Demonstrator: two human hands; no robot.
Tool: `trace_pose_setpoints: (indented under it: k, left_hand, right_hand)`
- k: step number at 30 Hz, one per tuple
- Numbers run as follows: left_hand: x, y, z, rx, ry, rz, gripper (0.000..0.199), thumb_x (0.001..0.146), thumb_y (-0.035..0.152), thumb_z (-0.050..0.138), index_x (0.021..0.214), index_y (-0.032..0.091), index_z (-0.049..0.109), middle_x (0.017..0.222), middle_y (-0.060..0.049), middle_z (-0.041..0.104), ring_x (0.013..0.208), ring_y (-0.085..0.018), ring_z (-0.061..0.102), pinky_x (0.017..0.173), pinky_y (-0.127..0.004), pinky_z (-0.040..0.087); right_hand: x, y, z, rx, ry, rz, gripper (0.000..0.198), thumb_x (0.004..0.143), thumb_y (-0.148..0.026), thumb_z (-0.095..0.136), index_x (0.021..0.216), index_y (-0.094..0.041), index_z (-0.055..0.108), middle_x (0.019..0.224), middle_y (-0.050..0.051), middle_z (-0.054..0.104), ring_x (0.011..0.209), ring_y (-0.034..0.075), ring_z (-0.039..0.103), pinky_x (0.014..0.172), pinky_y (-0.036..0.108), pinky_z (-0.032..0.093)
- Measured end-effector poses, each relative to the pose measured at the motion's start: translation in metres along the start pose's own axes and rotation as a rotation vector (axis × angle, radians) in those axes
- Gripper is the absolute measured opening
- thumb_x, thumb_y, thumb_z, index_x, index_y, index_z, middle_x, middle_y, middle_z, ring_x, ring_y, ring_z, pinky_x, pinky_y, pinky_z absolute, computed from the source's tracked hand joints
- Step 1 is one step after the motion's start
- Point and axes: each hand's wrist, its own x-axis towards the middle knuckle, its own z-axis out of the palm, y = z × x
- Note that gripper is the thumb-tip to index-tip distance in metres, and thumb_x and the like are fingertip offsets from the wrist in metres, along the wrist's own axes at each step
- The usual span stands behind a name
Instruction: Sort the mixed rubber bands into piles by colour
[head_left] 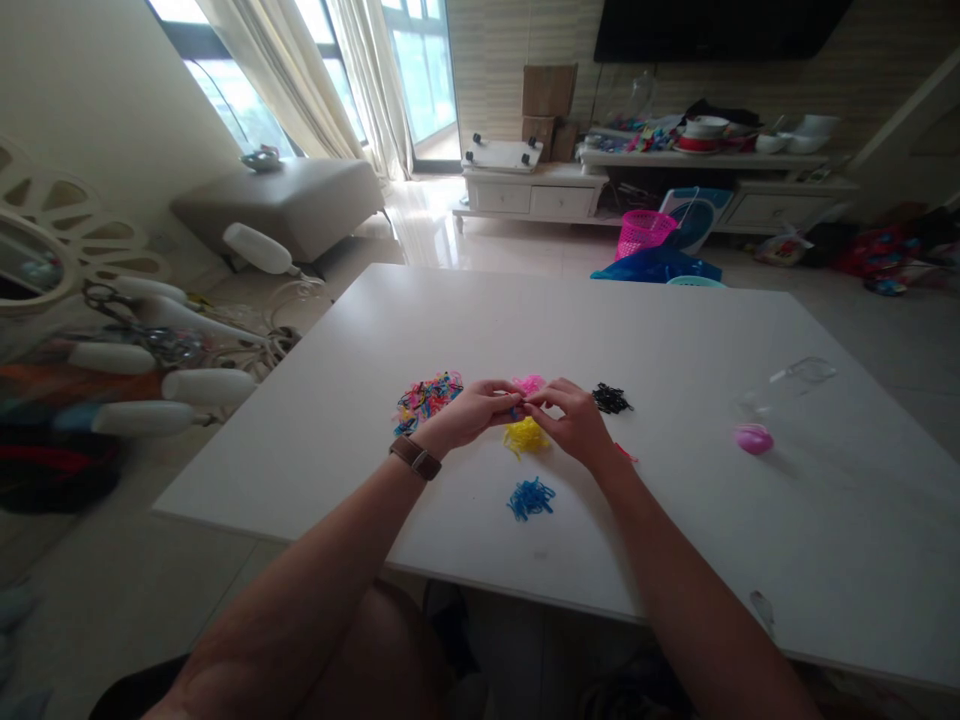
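Over the white table, my two hands meet with their fingertips pinched together. My left hand, a brown watch strap at its wrist, is closed on small rubber bands, a bit of blue showing at its fingers. Opposite it, my right hand pinches at the same spot; the tiny band between the tips is mostly hidden. Beneath the hands lie a yellow pile of rubber bands and, behind, a pink pile. Nearer me is a blue pile. A mixed-colour pile sits left, a black pile right.
A few red bands lie beside my right forearm. Farther right are a pink round object and a clear container. A white lamp with several shades stands past the left edge. A pink basket is beyond the far edge.
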Motion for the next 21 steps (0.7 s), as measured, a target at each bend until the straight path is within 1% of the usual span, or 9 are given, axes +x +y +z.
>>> trace_pose_setpoints:
  k: [3,7,10,12,14,16,18,21]
  left_hand:
    - [0.001,0.001,0.001,-0.018,0.002,0.002,0.007,0.085,0.012,0.073,0.089,0.008,0.070,0.091,-0.012,0.074,0.086,-0.014,0.072,0.095,-0.029,0.054]
    - [0.000,0.003,0.002,-0.032,0.018,0.003,0.006,0.086,0.010,0.072,0.091,0.007,0.069,0.093,-0.014,0.075,0.090,-0.016,0.073,0.098,-0.030,0.054]
    - [-0.001,0.005,0.002,-0.032,0.046,-0.002,0.004,0.090,0.007,0.065,0.091,0.007,0.068,0.095,-0.016,0.076,0.094,-0.018,0.074,0.101,-0.032,0.053]
    - [-0.001,0.006,0.002,-0.024,0.068,-0.010,0.007,0.092,0.006,0.061,0.089,0.007,0.068,0.095,-0.017,0.076,0.093,-0.019,0.075,0.102,-0.033,0.053]
    - [-0.002,0.007,0.003,-0.010,0.084,-0.018,0.008,0.092,0.006,0.061,0.088,0.006,0.068,0.094,-0.017,0.076,0.091,-0.019,0.075,0.102,-0.035,0.053]
    - [-0.003,0.008,0.003,0.003,0.089,-0.022,0.008,0.092,0.006,0.061,0.088,0.006,0.068,0.094,-0.018,0.076,0.090,-0.019,0.075,0.103,-0.036,0.053]
    - [-0.003,0.009,0.004,0.012,0.090,-0.020,0.007,0.092,0.006,0.062,0.089,0.006,0.068,0.094,-0.018,0.077,0.090,-0.019,0.075,0.103,-0.036,0.053]
    - [-0.004,0.009,0.004,0.018,0.093,-0.010,0.003,0.091,0.007,0.064,0.089,0.007,0.067,0.094,-0.017,0.077,0.091,-0.019,0.075,0.102,-0.035,0.053]
  right_hand:
    - [0.000,0.000,0.000,-0.015,0.018,0.000,0.011,0.092,-0.027,0.062,0.084,-0.024,0.070,0.084,0.003,0.069,0.082,0.020,0.061,0.079,0.033,0.048]
    - [0.001,-0.003,-0.001,0.017,0.084,-0.056,0.007,0.088,-0.020,0.064,0.083,-0.022,0.068,0.079,0.002,0.068,0.076,0.018,0.061,0.074,0.031,0.048]
    - [0.003,0.000,-0.007,0.004,0.128,-0.020,0.007,0.086,-0.020,0.063,0.083,-0.022,0.069,0.078,0.003,0.069,0.076,0.018,0.062,0.069,0.030,0.048]
    - [0.003,0.009,-0.015,-0.040,0.189,0.075,0.007,0.085,-0.022,0.063,0.082,-0.021,0.070,0.077,0.003,0.070,0.073,0.018,0.063,0.067,0.030,0.047]
    - [0.003,0.023,-0.027,-0.091,0.277,0.230,0.007,0.081,-0.022,0.064,0.079,-0.020,0.070,0.075,0.004,0.071,0.067,0.018,0.062,0.066,0.030,0.048]
    - [0.002,0.037,-0.038,-0.139,0.324,0.397,0.006,0.077,-0.020,0.064,0.077,-0.019,0.070,0.073,0.004,0.071,0.065,0.018,0.063,0.067,0.030,0.048]
    - [0.000,0.050,-0.048,-0.216,0.332,0.522,0.006,0.074,-0.019,0.065,0.076,-0.019,0.070,0.072,0.005,0.072,0.066,0.019,0.064,0.069,0.031,0.048]
    - [-0.003,0.059,-0.057,-0.315,0.287,0.646,0.006,0.072,-0.020,0.065,0.072,-0.019,0.071,0.072,0.007,0.073,0.070,0.021,0.064,0.072,0.033,0.047]
